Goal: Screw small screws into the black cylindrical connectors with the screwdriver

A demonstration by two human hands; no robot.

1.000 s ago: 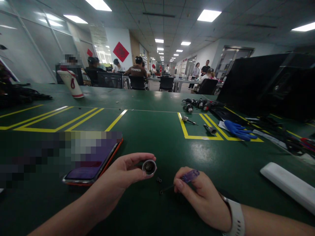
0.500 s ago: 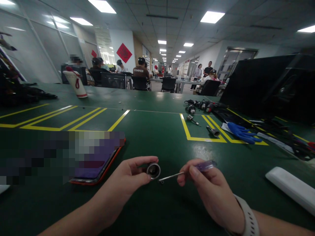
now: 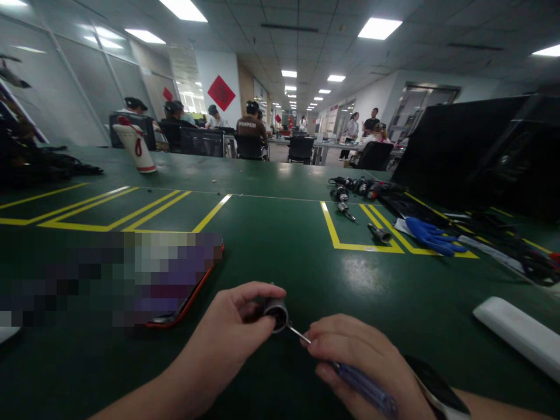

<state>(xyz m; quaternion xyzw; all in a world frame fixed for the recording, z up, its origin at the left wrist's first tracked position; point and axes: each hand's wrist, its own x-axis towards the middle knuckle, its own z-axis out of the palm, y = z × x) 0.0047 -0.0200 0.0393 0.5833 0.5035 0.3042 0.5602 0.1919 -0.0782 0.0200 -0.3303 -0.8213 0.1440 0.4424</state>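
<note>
your left hand point(image 3: 238, 326) is curling partly closed, thumb and fingers pinching a small metal cylinder point(image 3: 275, 309) whose open mouth is tilting toward you. your right hand point(image 3: 356, 350) is wrapping around a screwdriver point(image 3: 365, 386), its translucent purple handle pointing toward four o'clock and its shaft running toward ten, up to the cylinder's rim. a tiny ring-like piece point(image 3: 289, 323) is showing by the tip; whether the tip is touching the rim, you cannot tell. a watch point(image 3: 440, 382) is circling your right wrist.

out from your hands on the green desk point(image 3: 271, 245), a phone point(image 3: 184, 291) with an orange edge is lying at about ten o'clock, largely blurred. at one o'clock a slim metal part point(image 3: 346, 212) is resting inside yellow tape point(image 3: 367, 247), and between one and two a hollow metal part point(image 3: 380, 233) is lying beside the tape's inner stripe. a blue glove point(image 3: 431, 234) is spreading at two, and a long white object point(image 3: 516, 332) is lying at three. a white cup point(image 3: 136, 146) is leaning at eleven. beyond the desk, near twelve, a person in a brown shirt point(image 3: 251, 127) is sitting with their back to you.
</note>
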